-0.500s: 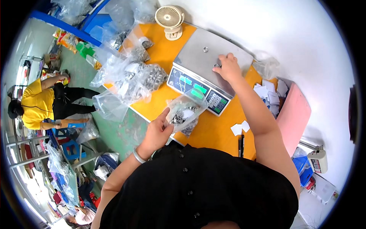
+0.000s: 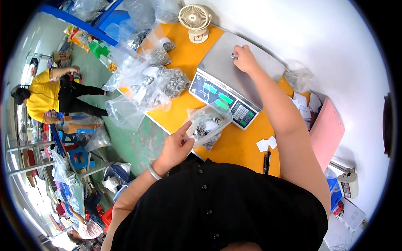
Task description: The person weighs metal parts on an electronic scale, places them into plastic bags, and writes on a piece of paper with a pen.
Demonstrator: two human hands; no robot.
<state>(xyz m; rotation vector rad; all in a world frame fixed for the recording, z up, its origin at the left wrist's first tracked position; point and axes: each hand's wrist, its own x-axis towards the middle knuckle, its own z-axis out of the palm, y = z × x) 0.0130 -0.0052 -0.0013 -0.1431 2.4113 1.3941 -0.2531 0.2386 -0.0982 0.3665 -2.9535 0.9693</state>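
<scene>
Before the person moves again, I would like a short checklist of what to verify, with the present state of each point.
1. Right hand rests on the scale pan with a small metal part at its fingertips: ok.
2. Left hand holds the clear bag of metal parts at the table edge: ok.
3. Bag mouth open enough to take parts: cannot tell.
4. Scale display lit: ok; its reading: cannot tell.
5. Pan free of other things: ok.
</scene>
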